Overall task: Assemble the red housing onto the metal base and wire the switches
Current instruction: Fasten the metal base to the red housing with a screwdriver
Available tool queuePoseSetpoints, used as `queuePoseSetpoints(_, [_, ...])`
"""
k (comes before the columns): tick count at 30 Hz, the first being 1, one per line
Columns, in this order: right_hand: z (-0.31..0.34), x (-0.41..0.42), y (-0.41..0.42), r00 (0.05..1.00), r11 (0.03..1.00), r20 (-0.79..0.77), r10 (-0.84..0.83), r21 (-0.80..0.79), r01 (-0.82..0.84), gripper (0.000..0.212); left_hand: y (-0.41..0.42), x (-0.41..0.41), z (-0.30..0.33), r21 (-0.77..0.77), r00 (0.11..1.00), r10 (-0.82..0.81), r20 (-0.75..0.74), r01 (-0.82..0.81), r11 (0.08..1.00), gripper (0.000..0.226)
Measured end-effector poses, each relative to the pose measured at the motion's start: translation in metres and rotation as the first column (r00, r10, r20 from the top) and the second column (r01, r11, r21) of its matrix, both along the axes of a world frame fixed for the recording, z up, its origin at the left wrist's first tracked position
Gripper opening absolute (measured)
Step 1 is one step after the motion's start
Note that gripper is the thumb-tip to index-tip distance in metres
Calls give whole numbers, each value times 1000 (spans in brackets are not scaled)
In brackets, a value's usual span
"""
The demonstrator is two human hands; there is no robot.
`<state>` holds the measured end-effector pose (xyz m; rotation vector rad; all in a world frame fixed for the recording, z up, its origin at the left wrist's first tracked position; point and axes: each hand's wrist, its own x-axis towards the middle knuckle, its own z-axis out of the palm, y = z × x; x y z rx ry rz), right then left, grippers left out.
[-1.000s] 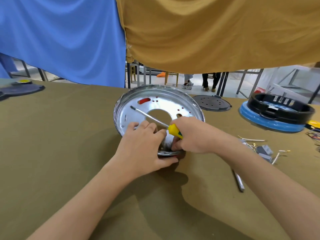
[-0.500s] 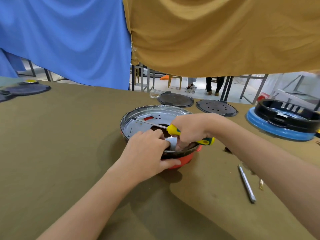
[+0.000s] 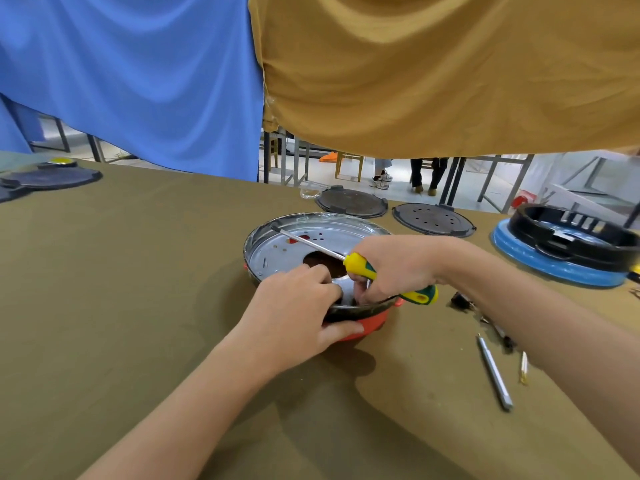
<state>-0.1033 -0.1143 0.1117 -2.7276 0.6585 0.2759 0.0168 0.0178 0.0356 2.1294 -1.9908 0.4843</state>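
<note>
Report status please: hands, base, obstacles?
Left hand grips metal base rim. Right hand holds screwdriver. Red housing underneath. Nothing blocking.

Red housing (image 3: 363, 325), silver base (image 3: 294, 251), yellow/green screwdriver (image 3: 360, 265), olive tbl (image 3: 121, 289).

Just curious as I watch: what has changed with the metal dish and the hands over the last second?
The metal base, tilted up toward the camera a second ago, now lies flat on the red housing. The left hand still grips the near rim; the right hand still holds the screwdriver, fingers reaching inside. The silver pen stayed put.
</note>
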Motion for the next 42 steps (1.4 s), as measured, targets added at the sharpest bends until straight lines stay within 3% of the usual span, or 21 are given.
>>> queuePoseSetpoints(5, [0,2,-3,1000,1000,13,11,-9,-11,6,3,-1,-1,-28,1000,-11,-20,11,1000,70])
queuePoseSetpoints(10, [5,-3,-8,998,981,69,-15,196,2,31,3,-3,-3,-69,1000,8,-9,-9,998,67])
queuePoseSetpoints(13, [4,-3,-8,998,966,51,-24,259,10,28,3,-4,-6,-80,1000,17,4,-17,997,63])
queuePoseSetpoints(22, [-2,1,-10,997,990,71,5,139,-15,30,4,-5,-6,-136,999,-15,-45,8,991,49])
queuePoseSetpoints(27, [0,3,-10,999,984,41,-9,177,2,33,6,-5,-6,-177,997,-51,-56,40,983,45])
queuePoseSetpoints(31, [1,6,-8,1000,994,16,8,107,-10,25,6,-4,-6,-174,997,-48,-66,35,984,49])
queuePoseSetpoints(39, [1,5,-1,999,999,3,48,-23,-47,32,7,-1,-6,-225,987,-138,-85,116,968,43])
queuePoseSetpoints(42, [2,3,-3,999,1000,31,23,10,-23,28,9,0,-5,-227,982,-174,-73,154,962,35])
